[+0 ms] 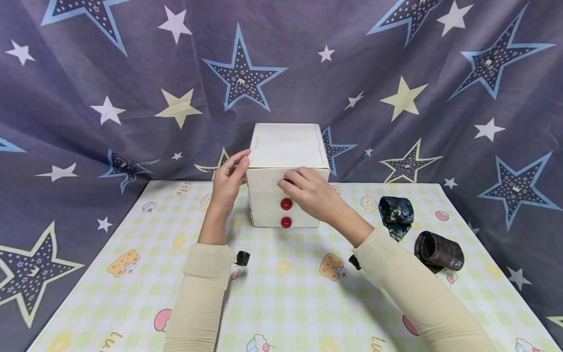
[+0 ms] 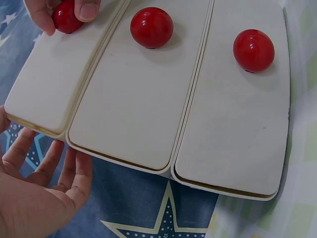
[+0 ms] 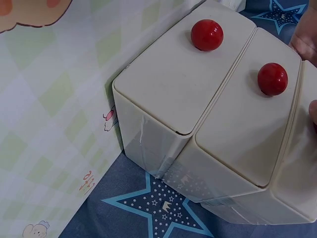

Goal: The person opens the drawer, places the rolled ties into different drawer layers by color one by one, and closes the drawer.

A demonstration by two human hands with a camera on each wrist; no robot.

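Observation:
A white three-drawer box point(image 1: 288, 146) stands at the far side of the table, its front facing me. My left hand point(image 1: 226, 183) rests along its upper left side, fingers extended and the thumb near the top front corner. With thumb and fingers, my right hand point(image 1: 310, 193) pinches the top drawer's round red knob point(image 2: 67, 19), which is mostly hidden by that hand in the head view. Below it, the middle knob point(image 1: 286, 204) and the bottom knob point(image 1: 286, 222) show on their drawer fronts. Both lower drawers sit pushed in.
On the right of the table lie a rolled dark blue patterned necktie point(image 1: 397, 210) and a rolled dark brown one point(image 1: 442, 250). A checked cloth point(image 1: 281, 293) covers the table. Behind the box hangs a star-printed curtain point(image 1: 290, 93).

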